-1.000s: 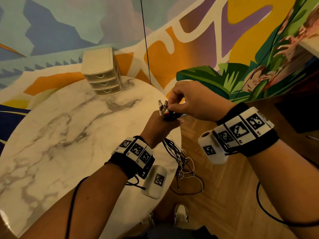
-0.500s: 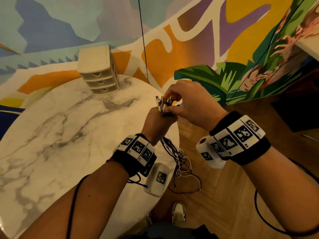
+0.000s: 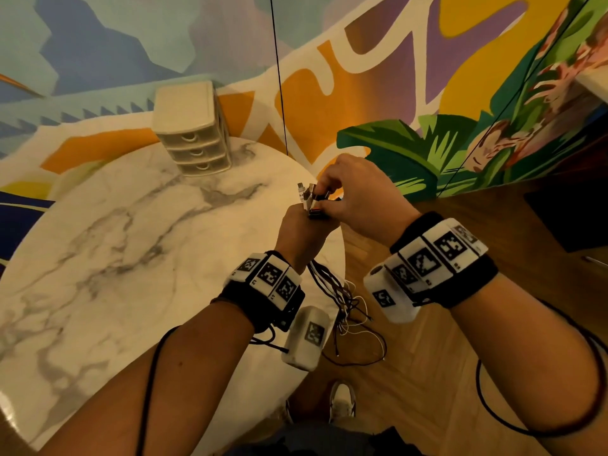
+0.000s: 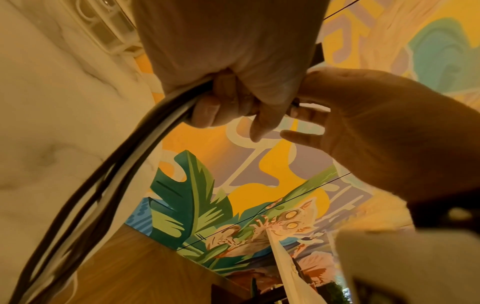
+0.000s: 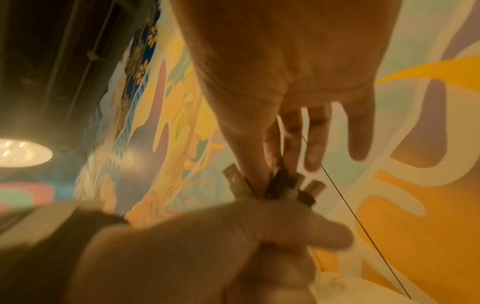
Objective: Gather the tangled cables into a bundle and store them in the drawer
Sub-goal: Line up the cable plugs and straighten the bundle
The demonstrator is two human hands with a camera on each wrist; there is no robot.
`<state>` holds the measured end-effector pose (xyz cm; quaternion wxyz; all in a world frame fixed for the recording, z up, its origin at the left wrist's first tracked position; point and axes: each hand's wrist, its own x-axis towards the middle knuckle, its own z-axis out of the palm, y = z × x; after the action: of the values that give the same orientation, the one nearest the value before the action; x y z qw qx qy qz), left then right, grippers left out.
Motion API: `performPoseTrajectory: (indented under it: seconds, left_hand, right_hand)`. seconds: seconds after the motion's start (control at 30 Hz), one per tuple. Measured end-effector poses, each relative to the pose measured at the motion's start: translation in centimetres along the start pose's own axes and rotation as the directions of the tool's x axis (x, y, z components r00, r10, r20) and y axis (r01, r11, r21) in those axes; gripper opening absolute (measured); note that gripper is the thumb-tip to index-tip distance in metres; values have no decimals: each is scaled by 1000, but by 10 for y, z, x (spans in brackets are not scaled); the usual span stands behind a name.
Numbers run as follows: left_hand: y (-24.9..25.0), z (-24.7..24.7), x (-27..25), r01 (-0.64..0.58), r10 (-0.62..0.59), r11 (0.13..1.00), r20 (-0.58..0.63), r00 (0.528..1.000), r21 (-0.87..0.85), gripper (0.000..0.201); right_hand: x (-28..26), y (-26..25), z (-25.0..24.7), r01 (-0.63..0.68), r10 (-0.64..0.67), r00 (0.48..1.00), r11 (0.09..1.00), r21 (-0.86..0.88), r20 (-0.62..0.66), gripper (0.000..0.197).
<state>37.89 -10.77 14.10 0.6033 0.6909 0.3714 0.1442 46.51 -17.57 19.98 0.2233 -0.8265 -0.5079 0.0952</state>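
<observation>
My left hand (image 3: pixel 301 230) grips a bunch of black and white cables (image 3: pixel 332 291) in its fist over the table's right edge. Their plug ends (image 3: pixel 311 199) stick up out of the fist, and the loose lengths hang below the wrist toward the floor. The cables (image 4: pixel 109 174) run down from the left fist (image 4: pixel 228 67) in the left wrist view. My right hand (image 3: pixel 355 195) pinches the plug ends (image 5: pixel 275 185) from above with thumb and forefinger. A small cream drawer unit (image 3: pixel 190 130) with three shut drawers stands at the table's far edge.
A round white marble table (image 3: pixel 115 258) fills the left of the head view. A painted mural wall stands behind it. Wooden floor (image 3: pixel 427 373) lies to the right, with my shoe (image 3: pixel 342 403) below the dangling cable ends.
My right hand has shifted slightly lower over the plug ends and keeps pinching them. The left fist holds the cables in the same place. The view has tilted a little.
</observation>
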Motion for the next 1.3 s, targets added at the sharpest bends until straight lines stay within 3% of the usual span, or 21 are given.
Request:
performPoseTrajectory:
  seconds: [0.1,0.27,0.4,0.53,0.7,0.77,0.83,0.9,1.0,1.07,1.17,1.23,1.3]
  left_hand:
    - [-6,-1,1,21,-22,999,15,1000,32,29]
    - [-11,-6,0,18,-19,998,12,1000,64,25]
    - [-11,-7,-1,-16,13,997,35,999,80,20]
    - [-8,-10,-2,-44,38,997,71,997,71,29]
    - [-9,-7,-5,-77,72,996,87,994,48,17]
    - [-10,-6,-6,-67,67,998,88,994,3,5]
    - [-9,-4,-11,-85,84,996,113,990,4,13]
    - [-5,0,-16,-118,109,992,185,977,40,2]
    - [4,4,-15,-134,107,984,206,973,120,10]
    - [7,3,-12,-144,113,974,177,978,174,27]
    - [14,2,-11,-73,51,990,172,984,123,30]
    - [15,1,-14,-53,44,998,194,980,41,16]
    - [17,-1,-15,-19,40,995,219,975,-96,17]
  right_hand:
    - [7,-2,-3,-16,22,994,998,-63,108,11]
    - [9,-3,-4,48,-41,975,998,-29,219,16]
    - [10,-2,2,55,-49,973,998,-22,225,19]
    - [6,-2,3,87,-80,976,996,-26,203,16]
    - [6,5,-1,66,-78,986,994,89,145,12]
    - [5,7,1,37,-48,997,982,183,58,18]
    - [5,4,2,-8,16,1000,927,375,-18,30]
    - [7,-3,2,-66,27,996,836,544,79,41]
    - [8,-9,6,-42,-52,967,933,358,249,49]
    - [9,-7,7,10,-58,977,975,222,207,49]
    - [9,-3,7,63,-83,981,991,120,174,53]
    - [6,-4,2,40,-88,976,973,229,200,53]
    - [0,-3,-4,-45,-69,982,821,570,178,49]
